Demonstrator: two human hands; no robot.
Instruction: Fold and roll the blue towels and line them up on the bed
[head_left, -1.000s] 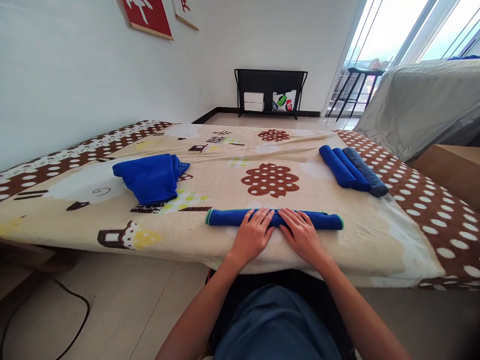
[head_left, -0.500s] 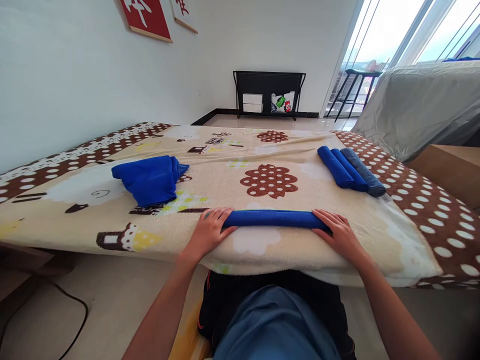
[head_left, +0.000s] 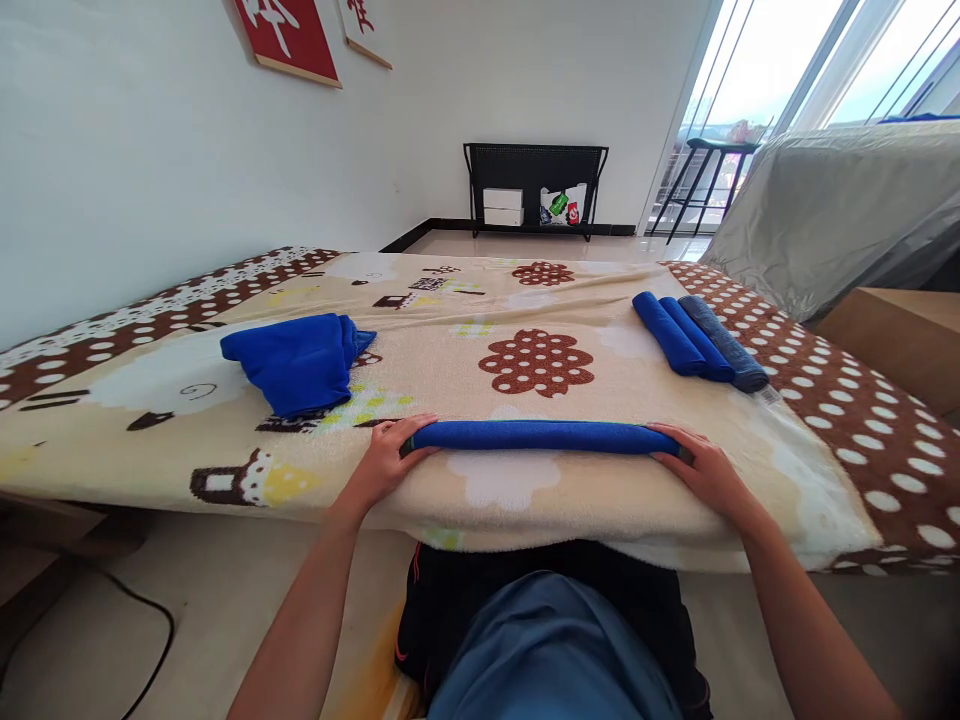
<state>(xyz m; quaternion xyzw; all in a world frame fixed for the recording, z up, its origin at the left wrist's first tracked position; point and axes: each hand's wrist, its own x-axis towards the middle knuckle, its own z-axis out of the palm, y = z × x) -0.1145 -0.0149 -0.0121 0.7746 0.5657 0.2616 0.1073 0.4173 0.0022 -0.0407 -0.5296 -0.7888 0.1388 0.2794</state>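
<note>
Got my left hand [head_left: 386, 462] curled around the left end of the rolled blue towel [head_left: 540, 437] and my right hand [head_left: 701, 470] gripping the right end. The roll lies crosswise near the front edge of the patterned blanket [head_left: 540, 300]. A loose blue towel pile [head_left: 289, 360] sits off to the left, and three finished rolls [head_left: 697, 338] lie side by side, touching, far right.

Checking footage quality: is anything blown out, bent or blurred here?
Head view: the window at top right is blown out; the wide lens bows the blanket edge; the rolled towel, left hand and right hand are sharp, evenly lit.
</note>
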